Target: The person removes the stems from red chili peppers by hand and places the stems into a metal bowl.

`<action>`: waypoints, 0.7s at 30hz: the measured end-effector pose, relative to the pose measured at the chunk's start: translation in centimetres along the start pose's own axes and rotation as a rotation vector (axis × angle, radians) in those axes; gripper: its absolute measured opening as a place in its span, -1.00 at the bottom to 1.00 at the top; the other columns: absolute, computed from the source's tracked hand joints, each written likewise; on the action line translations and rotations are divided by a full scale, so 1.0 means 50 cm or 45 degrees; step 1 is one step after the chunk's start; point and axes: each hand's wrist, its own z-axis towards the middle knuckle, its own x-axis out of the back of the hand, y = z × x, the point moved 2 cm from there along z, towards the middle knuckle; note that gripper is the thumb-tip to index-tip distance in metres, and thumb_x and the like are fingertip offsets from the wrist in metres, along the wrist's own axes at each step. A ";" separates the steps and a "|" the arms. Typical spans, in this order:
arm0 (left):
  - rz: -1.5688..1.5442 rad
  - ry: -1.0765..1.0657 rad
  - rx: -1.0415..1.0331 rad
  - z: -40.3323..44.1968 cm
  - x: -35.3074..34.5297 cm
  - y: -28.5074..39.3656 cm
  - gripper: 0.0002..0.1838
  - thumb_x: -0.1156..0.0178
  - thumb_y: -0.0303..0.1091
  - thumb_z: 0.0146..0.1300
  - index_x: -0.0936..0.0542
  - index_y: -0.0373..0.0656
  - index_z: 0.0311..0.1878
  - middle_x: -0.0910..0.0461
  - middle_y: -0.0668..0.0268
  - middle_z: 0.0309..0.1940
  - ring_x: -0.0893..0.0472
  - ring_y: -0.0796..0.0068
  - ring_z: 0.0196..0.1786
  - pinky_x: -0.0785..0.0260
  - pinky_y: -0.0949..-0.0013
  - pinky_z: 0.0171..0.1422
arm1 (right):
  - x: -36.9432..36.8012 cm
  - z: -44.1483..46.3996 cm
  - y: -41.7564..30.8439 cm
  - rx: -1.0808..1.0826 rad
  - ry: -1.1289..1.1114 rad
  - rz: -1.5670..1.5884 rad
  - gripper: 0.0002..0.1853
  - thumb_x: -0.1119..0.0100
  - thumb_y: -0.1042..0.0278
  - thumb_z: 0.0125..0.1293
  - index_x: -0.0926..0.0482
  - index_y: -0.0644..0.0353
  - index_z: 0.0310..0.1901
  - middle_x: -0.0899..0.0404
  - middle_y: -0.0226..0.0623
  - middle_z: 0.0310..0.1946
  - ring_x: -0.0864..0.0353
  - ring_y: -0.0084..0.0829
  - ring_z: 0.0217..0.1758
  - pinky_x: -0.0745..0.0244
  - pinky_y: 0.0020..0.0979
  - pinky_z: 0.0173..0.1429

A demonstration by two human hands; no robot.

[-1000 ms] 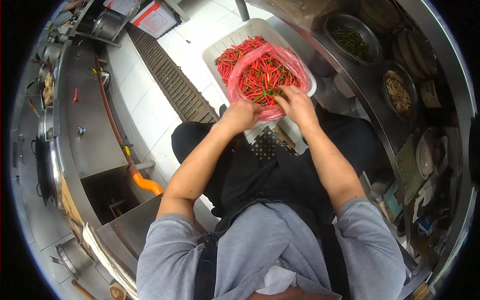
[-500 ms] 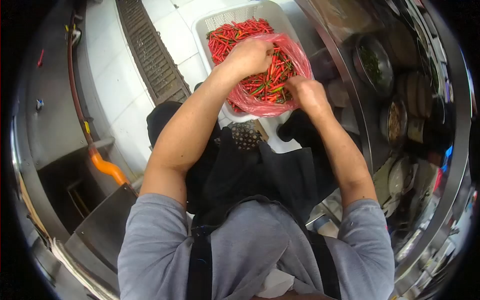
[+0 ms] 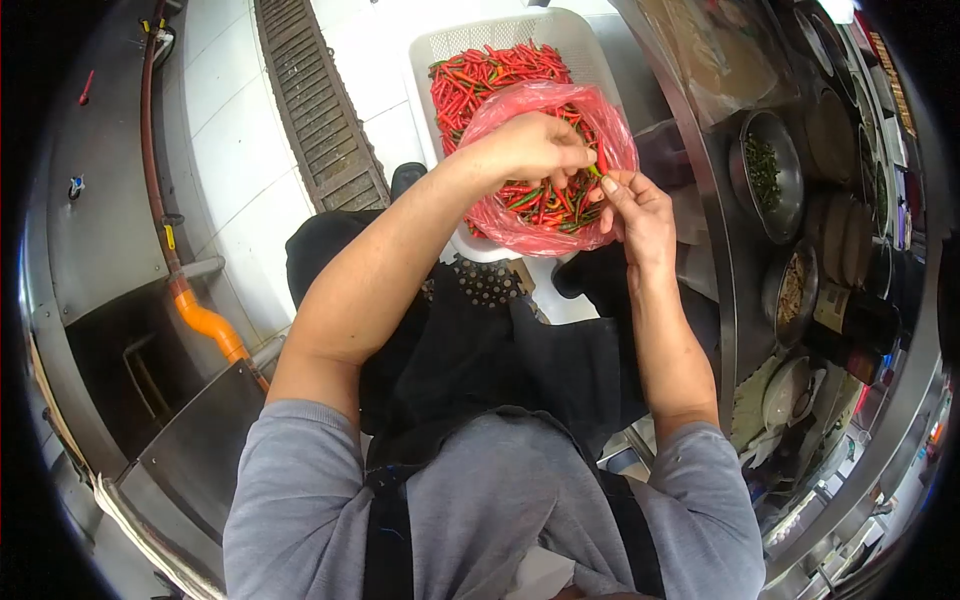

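Observation:
Just above an open pink plastic bag (image 3: 535,97) full of red and green chili peppers (image 3: 545,205), both my hands meet at one chili pepper (image 3: 600,158). My right hand (image 3: 640,212) pinches it between thumb and fingers. My left hand (image 3: 540,150) reaches across the bag, thumb and forefinger closed at the green stem end of that pepper. The bag sits in a white plastic basket (image 3: 425,48), with more red chili peppers (image 3: 490,75) lying loose behind it.
A metal shelf on the right holds bowls, one with chopped greens (image 3: 762,172). A floor drain grate (image 3: 318,110) runs across white tiles to the left. Beside it an orange pipe (image 3: 212,325) runs along a steel cabinet. My knees flank the basket.
My right hand has risen out of the bag's right edge with a chili pepper. My left hand has moved right to meet it. The view has shifted slightly.

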 end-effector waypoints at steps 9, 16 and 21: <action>-0.288 -0.011 -0.167 0.020 -0.037 -0.004 -0.83 -0.25 -0.35 0.27 -0.57 -0.21 -0.14 -0.63 0.34 -0.40 -0.56 0.67 -0.39 -0.30 0.61 -0.40 | 0.014 0.007 0.014 -0.021 -0.057 -0.082 -0.82 -0.18 0.41 0.31 -0.58 0.36 -0.16 -0.64 -0.32 -0.44 -0.44 -0.68 -0.62 -0.25 -0.64 -0.52; -0.758 -0.151 -0.249 0.026 -0.059 -0.003 -0.82 -0.20 -0.39 0.31 -0.56 -0.24 -0.08 -0.64 0.30 -0.26 -0.59 0.59 -0.24 -0.35 0.57 -0.20 | 0.034 0.015 0.008 0.087 0.057 -0.008 -0.85 -0.17 0.42 0.32 -0.59 0.33 -0.19 -0.62 -0.36 -0.50 -0.42 -0.69 -0.66 -0.24 -0.63 -0.55; -0.853 -0.138 -0.114 0.043 -0.054 -0.028 -0.82 -0.19 -0.36 0.33 -0.56 -0.21 -0.07 -0.63 0.31 -0.25 -0.60 0.56 -0.23 -0.36 0.54 -0.18 | 0.034 0.017 0.013 0.195 -0.004 -0.150 -0.85 -0.18 0.44 0.32 -0.62 0.34 -0.18 -0.60 -0.39 -0.52 -0.41 -0.70 -0.65 -0.29 -0.60 -0.55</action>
